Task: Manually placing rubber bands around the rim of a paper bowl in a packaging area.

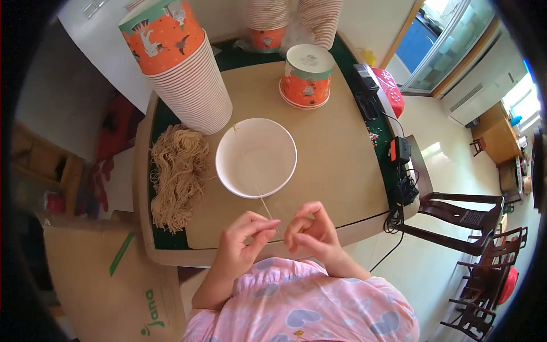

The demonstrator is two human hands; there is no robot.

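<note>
A white paper tub (256, 162) stands mouth up before me. A thin beige string (266, 209) runs from its near rim to my left hand (245, 236), whose thumb and finger are pinched on it. Just to the right, my right hand (313, 232) hovers near the table's front edge. Its fingers are loosely bent and apart, and I see nothing held in them. Left of the tub lies a heap of beige string (179, 174). Another short piece of string (236, 130) shows at the tub's far rim.
A tall stack of nested orange-and-green tubs (188, 80) leans at the far left. One or more upside-down tubs (307, 80) stand at the back, with wrapped stacks (266, 23) behind. Black cables (401, 191) and adapters line the right edge. A cardboard box (108, 279) is at lower left, a wooden chair (464, 219) at right.
</note>
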